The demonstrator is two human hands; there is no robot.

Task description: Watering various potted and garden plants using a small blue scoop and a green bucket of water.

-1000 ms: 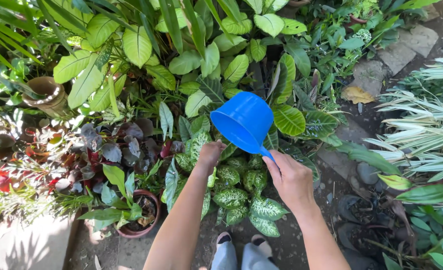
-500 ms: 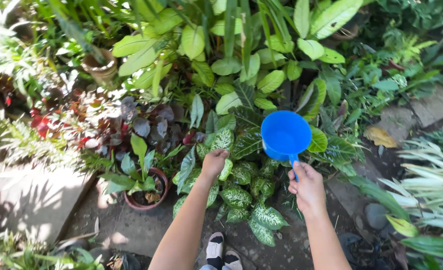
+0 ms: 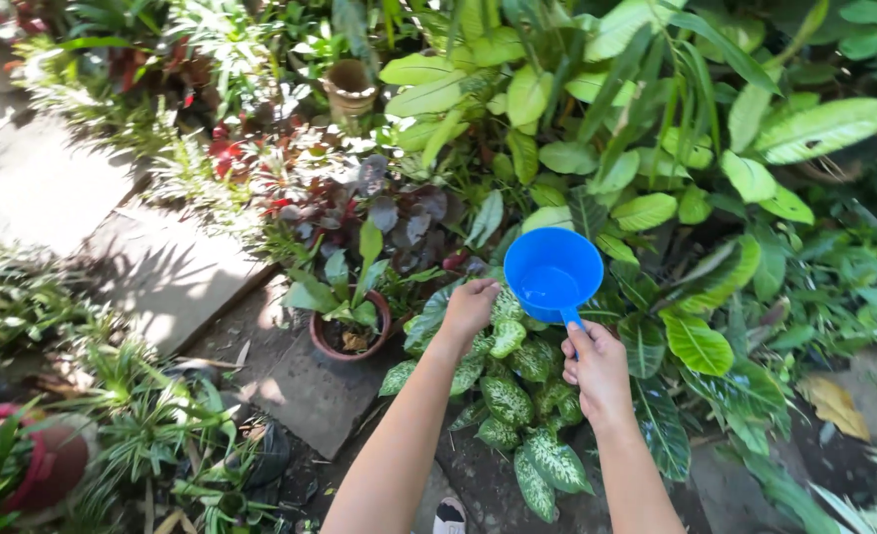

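Dipper (image 3: 553,274) held over garden plants, right of centre.

Right hand (image 3: 597,371) has its grip clamped on the blue dipper's short handle, bowl up and level, with what looks like a little water inside. Left hand (image 3: 471,307) sits just left of the bowl, fingers curled loosely together on the spotted plant (image 3: 517,396) beneath, holding nothing I can make out. A clay pot (image 3: 349,336) stands to the left, by a paving slab (image 3: 161,277); broad green leaves (image 3: 656,148) fill the far side.
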